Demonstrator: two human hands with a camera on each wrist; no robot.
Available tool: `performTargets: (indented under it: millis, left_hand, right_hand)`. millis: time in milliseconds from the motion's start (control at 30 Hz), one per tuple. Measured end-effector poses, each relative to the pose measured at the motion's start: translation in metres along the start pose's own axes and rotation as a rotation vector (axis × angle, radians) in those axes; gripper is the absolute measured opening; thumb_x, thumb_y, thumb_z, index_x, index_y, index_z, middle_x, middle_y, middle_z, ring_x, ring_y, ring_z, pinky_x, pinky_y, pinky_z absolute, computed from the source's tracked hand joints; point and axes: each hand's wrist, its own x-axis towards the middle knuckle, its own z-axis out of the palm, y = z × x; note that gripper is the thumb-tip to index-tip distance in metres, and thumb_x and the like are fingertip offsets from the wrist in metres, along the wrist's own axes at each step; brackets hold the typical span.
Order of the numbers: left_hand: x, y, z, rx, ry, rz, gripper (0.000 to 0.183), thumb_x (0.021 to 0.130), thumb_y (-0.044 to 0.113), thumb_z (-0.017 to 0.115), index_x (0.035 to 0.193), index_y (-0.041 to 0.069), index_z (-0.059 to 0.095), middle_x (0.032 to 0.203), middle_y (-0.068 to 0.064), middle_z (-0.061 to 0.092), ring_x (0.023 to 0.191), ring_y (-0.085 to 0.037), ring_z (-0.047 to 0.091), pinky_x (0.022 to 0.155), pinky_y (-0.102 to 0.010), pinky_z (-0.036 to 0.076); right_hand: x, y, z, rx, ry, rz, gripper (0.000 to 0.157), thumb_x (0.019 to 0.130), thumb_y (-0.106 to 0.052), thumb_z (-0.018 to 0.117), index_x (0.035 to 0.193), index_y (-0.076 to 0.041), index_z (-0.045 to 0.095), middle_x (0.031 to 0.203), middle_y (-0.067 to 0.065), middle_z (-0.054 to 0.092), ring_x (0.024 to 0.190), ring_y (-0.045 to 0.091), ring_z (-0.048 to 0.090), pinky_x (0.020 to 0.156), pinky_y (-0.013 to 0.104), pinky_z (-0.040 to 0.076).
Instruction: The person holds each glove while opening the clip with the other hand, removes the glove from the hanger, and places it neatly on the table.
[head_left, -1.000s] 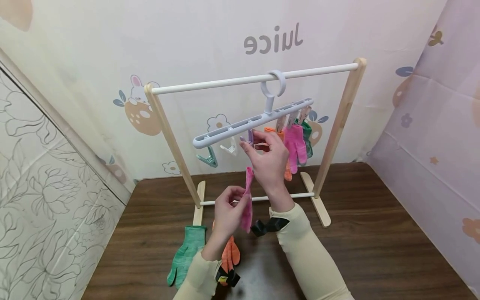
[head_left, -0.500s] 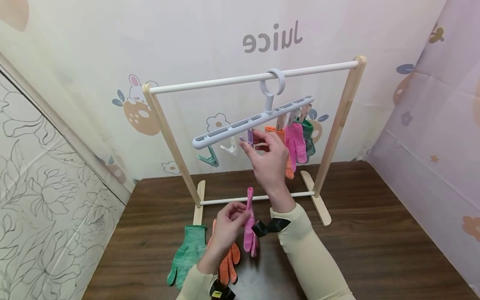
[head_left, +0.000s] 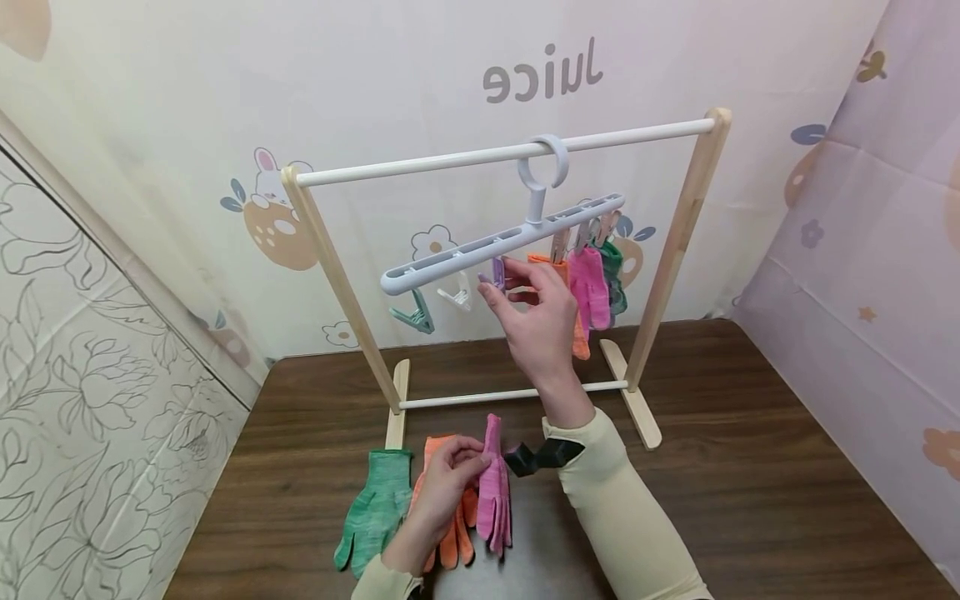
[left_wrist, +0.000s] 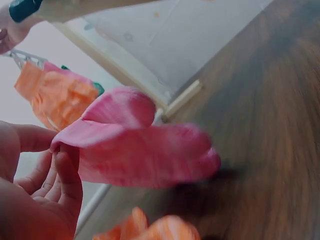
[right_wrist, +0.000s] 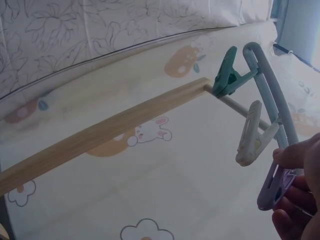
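Observation:
My left hand (head_left: 444, 483) pinches a pink knit glove (head_left: 492, 496) between thumb and fingers; the glove's fingers point down, low over the table. In the left wrist view the same pink glove (left_wrist: 145, 155) stretches out from my fingertips. Higher up, my right hand (head_left: 542, 321) grips a purple clothespin (right_wrist: 276, 185) under the grey clip hanger (head_left: 450, 265). Left of it on that hanger dangle a white clothespin (right_wrist: 255, 135) and a green clothespin (right_wrist: 231, 77), with nothing in them. A green glove (head_left: 382, 487) and an orange glove (head_left: 461, 533), partly behind my left hand, lie on the table.
Clipped to the hanger's right half are an orange glove (head_left: 581, 340), a pink glove (head_left: 590, 287) and a dark green glove (head_left: 612, 254). The hanger hooks over the white rod (head_left: 420, 165) of a wooden rack (head_left: 678, 242) on the brown table (head_left: 750, 483).
My left hand has moved down toward the table with the pink glove, away from the hanger. My right hand has kept its hold on the purple clothespin.

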Motion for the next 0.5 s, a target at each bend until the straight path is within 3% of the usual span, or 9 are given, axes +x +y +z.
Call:
performTargets:
  millis: [200, 500]
  left_hand:
    - [-0.001, -0.01, -0.012, 0.053, 0.057, 0.003, 0.026, 0.093, 0.009, 0.068, 0.111, -0.006, 0.058, 0.09, -0.004, 0.066, 0.08, -0.012, 0.06, 0.07, -0.025, 0.05]
    - [-0.002, -0.014, -0.024, 0.354, 0.118, 0.086, 0.023, 0.088, 0.008, 0.072, 0.106, -0.003, 0.063, 0.087, -0.007, 0.063, 0.072, -0.012, 0.057, 0.064, -0.024, 0.049]
  right_hand:
    - [0.0, -0.002, -0.002, 0.008, -0.023, 0.006, 0.038, 0.084, -0.017, 0.082, 0.116, -0.001, 0.071, 0.102, 0.011, 0.065, 0.091, 0.018, 0.064, 0.076, 0.037, 0.058]
    - [-0.001, -0.009, -0.004, -0.016, -0.048, 0.024, 0.037, 0.085, -0.013, 0.081, 0.118, -0.001, 0.069, 0.101, 0.009, 0.065, 0.089, 0.016, 0.064, 0.074, 0.034, 0.058]
